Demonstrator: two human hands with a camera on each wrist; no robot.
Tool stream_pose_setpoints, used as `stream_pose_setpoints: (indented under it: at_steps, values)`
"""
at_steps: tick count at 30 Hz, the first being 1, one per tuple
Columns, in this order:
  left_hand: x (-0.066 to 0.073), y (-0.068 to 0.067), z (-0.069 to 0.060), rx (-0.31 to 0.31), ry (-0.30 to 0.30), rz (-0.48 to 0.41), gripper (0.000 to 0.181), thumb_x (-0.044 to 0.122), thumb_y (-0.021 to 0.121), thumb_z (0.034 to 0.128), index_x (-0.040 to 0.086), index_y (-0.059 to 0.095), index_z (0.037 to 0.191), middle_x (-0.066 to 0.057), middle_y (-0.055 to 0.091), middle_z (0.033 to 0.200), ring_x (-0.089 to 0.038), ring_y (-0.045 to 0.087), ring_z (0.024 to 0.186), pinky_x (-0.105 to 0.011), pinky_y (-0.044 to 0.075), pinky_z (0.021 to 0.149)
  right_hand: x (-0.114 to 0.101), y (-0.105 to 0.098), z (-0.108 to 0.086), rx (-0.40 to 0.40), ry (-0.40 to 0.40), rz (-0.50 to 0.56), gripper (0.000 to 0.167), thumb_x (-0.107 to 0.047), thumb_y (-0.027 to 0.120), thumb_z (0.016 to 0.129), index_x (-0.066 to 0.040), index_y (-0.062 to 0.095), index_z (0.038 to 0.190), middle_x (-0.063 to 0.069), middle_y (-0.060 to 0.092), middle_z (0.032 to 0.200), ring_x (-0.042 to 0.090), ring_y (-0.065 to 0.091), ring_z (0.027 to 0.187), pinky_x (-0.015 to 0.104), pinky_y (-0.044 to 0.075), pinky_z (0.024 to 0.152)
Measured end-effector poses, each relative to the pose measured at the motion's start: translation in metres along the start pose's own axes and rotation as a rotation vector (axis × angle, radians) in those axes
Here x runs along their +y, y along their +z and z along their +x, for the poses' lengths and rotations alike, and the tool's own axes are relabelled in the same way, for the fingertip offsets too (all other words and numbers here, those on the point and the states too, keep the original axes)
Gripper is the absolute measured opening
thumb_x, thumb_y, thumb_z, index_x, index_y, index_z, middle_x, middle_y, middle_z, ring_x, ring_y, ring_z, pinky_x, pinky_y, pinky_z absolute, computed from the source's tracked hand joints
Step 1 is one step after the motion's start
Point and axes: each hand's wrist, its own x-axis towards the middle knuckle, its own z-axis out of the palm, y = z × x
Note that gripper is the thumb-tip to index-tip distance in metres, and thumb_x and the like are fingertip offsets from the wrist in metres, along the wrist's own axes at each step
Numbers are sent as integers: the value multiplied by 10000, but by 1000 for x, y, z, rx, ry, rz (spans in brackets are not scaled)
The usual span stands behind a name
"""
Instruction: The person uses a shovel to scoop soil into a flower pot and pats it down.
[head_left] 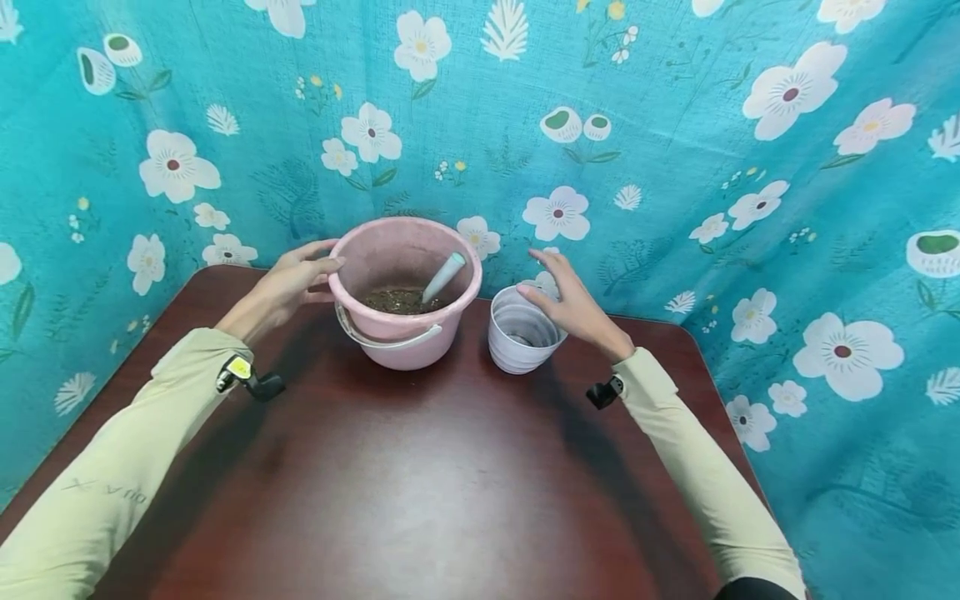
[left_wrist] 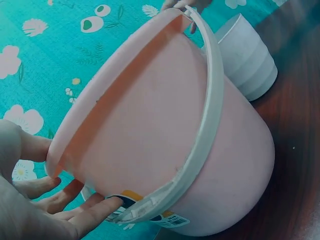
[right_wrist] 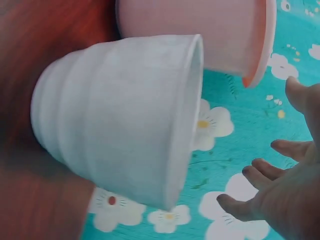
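A pink bucket (head_left: pixel 408 354) stands at the back of the table, with dark soil (head_left: pixel 393 301) inside. A pale green handle (head_left: pixel 444 277) leans up out of the soil. My left hand (head_left: pixel 288 283) holds the bucket's left rim; in the left wrist view the rim (left_wrist: pixel 75 132) lies between the thumb and the spread fingers. To the right of the bucket stands a whitish ribbed pot (head_left: pixel 513 346) with some dark matter at its bottom. Over the pot's right side hovers my right hand (head_left: pixel 573 304), thumb and fingers apart, holding nothing. The right wrist view shows a gap between fingers and pot (right_wrist: pixel 115 115).
A white bail (left_wrist: pixel 212 95) hangs down the bucket's front. Behind the dark red-brown table (head_left: pixel 420 483) hangs a turquoise flowered cloth (head_left: pixel 480 125), close behind both containers. Small cameras are strapped to both wrists.
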Motion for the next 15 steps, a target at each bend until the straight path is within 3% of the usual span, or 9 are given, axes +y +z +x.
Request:
stream_pose_setpoints:
  at_steps: [5, 11, 15]
  values:
    - [-1, 7, 4, -39, -10, -40, 683, 234, 513, 1104, 170, 175, 1694, -162, 276, 1685, -345, 387, 1489, -498, 461, 1181, -12, -9, 5, -3, -60, -60, 416, -230, 589, 1087, -34, 540, 1450, 178, 434, 1552, 338, 386, 1467, 592, 409, 1151]
    - [4, 12, 5, -40, -34, -37, 698, 232, 514, 1100, 154, 156, 1695, -180, 254, 1688, -334, 377, 1502, -395, 553, 1080, -30, -4, 21, 9, -207, -88, 297, -133, 588, 1079, -7, 617, 1346, 185, 510, 1470, 326, 464, 1383, 543, 489, 1088]
    - [5, 14, 3, -52, -36, -30, 682, 215, 498, 1108, 105, 158, 1689, -185, 283, 1675, -278, 483, 1417, -361, 580, 1039, -44, 2, 32, -75, -293, -43, 289, -114, 603, 1071, -18, 645, 1340, 155, 579, 1397, 304, 546, 1298, 512, 525, 1071]
